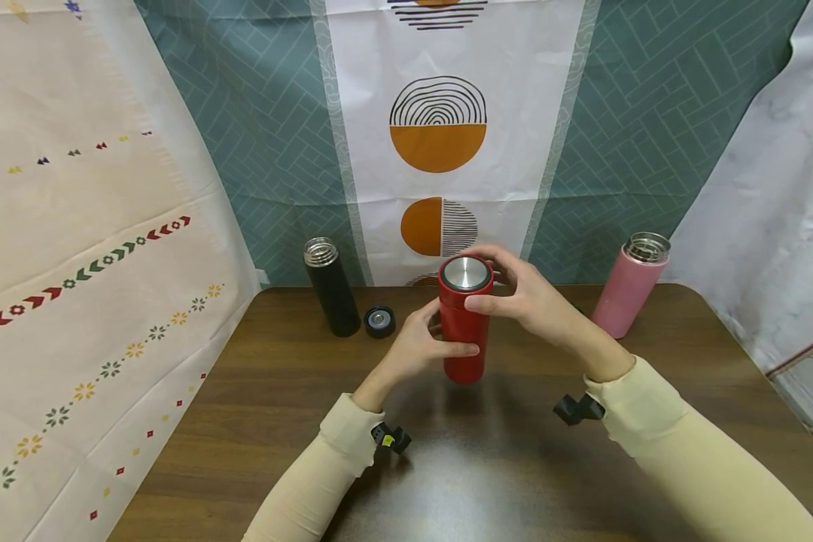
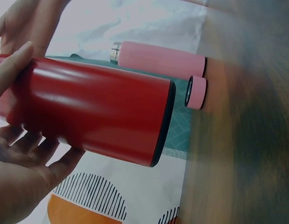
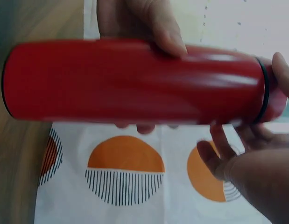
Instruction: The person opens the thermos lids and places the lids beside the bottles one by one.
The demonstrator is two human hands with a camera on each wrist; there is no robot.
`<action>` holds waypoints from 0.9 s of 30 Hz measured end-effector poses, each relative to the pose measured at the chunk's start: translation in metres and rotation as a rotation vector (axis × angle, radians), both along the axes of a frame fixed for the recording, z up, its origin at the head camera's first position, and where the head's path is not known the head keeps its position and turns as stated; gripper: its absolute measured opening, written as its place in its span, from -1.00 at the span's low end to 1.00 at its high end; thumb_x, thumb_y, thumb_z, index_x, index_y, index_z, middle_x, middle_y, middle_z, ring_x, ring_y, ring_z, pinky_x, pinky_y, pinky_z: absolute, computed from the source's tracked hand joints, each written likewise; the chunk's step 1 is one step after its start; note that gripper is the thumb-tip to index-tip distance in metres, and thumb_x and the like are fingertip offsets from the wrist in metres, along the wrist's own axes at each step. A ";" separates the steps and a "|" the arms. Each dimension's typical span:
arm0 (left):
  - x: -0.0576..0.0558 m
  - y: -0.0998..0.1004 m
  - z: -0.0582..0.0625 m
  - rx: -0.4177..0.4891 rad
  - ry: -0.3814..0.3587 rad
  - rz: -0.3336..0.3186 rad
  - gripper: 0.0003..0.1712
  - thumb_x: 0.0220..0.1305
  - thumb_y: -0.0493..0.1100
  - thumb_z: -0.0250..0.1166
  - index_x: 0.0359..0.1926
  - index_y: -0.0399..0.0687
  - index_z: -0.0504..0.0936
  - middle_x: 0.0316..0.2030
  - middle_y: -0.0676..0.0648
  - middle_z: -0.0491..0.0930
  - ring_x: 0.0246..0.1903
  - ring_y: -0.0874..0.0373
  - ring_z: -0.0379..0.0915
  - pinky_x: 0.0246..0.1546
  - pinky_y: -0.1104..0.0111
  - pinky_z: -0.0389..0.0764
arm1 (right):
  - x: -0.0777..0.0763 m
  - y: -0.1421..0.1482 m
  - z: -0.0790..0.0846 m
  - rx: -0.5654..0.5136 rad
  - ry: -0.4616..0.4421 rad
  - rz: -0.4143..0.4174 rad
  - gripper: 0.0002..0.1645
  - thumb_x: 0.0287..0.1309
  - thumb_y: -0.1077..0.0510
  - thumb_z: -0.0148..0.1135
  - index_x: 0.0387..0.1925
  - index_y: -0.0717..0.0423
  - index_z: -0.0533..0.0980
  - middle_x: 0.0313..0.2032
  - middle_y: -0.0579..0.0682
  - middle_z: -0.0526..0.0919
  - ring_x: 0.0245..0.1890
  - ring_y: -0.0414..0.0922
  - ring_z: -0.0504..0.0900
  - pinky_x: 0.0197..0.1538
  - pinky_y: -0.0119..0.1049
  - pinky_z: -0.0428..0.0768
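A red thermos bottle (image 1: 465, 331) with a silver-topped red lid (image 1: 466, 274) is held upright above the table, its base off the surface. My left hand (image 1: 416, 342) grips the bottle's body, thumb across the near side and fingers behind. Up at the lid, my right hand (image 1: 515, 293) pinches it between thumb and fingers. In the right wrist view a dark ring (image 3: 264, 91) separates lid and body, with the right hand (image 3: 256, 163) around the lid end. The black bottom edge (image 2: 164, 123) of the bottle shows in the left wrist view.
On the wooden table (image 1: 257, 436), a lidless black bottle (image 1: 334, 293) stands at the back left beside its black lid (image 1: 379, 321). A lidless pink bottle (image 1: 628, 290) is at the back right; its pink lid (image 2: 196, 92) lies near its base. Patterned cloths (image 1: 440, 60) hang behind.
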State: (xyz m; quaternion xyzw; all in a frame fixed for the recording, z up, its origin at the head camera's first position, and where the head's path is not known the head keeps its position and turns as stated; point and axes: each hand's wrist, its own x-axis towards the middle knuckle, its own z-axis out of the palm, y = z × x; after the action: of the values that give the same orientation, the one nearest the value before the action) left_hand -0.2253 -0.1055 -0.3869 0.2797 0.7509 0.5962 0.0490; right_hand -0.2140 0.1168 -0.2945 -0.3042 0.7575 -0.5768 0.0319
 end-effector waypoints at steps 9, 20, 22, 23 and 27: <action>0.000 0.000 0.000 0.003 0.003 0.009 -0.25 0.21 -0.08 0.51 0.40 0.11 0.46 0.17 0.03 0.64 0.14 0.04 0.56 0.18 0.07 0.60 | -0.002 0.000 -0.006 0.002 0.005 -0.004 -0.13 0.27 0.07 0.41 0.53 -0.05 0.24 0.35 -0.02 0.42 0.31 0.05 0.43 0.31 0.13 0.47; 0.001 0.000 0.000 0.004 0.002 0.012 -0.25 0.22 -0.09 0.51 0.41 0.12 0.46 0.16 0.03 0.64 0.14 0.04 0.56 0.16 0.08 0.61 | 0.002 -0.006 -0.010 -0.033 0.045 -0.078 -0.25 0.23 0.09 0.46 0.38 -0.02 0.33 0.25 -0.02 0.48 0.25 0.06 0.48 0.25 0.12 0.51; 0.001 0.000 0.000 0.004 0.002 0.012 -0.25 0.22 -0.09 0.51 0.40 0.12 0.46 0.17 0.03 0.64 0.14 0.04 0.56 0.16 0.08 0.61 | 0.002 -0.006 -0.009 -0.028 0.040 -0.070 -0.26 0.25 0.08 0.45 0.38 -0.02 0.33 0.25 -0.01 0.49 0.26 0.05 0.48 0.25 0.10 0.51; 0.002 0.000 0.001 0.003 0.003 0.012 -0.25 0.22 -0.09 0.51 0.40 0.12 0.46 0.17 0.03 0.64 0.14 0.04 0.56 0.16 0.07 0.61 | 0.002 -0.005 -0.008 -0.027 0.034 -0.062 -0.26 0.26 0.07 0.44 0.39 -0.02 0.33 0.25 -0.01 0.48 0.26 0.05 0.48 0.25 0.10 0.52; 0.002 0.000 0.001 0.004 0.003 0.009 -0.25 0.21 -0.07 0.51 0.40 0.11 0.46 0.18 0.03 0.63 0.15 0.03 0.55 0.17 0.06 0.60 | 0.000 -0.001 -0.004 -0.031 -0.015 0.002 -0.26 0.29 0.09 0.40 0.44 -0.04 0.34 0.28 -0.02 0.50 0.28 0.04 0.48 0.30 0.10 0.47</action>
State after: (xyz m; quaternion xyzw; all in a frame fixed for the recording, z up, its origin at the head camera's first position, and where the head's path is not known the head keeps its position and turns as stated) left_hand -0.2235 -0.1052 -0.3862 0.2775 0.7509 0.5976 0.0445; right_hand -0.2141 0.1159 -0.2990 -0.3012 0.7479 -0.5906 0.0336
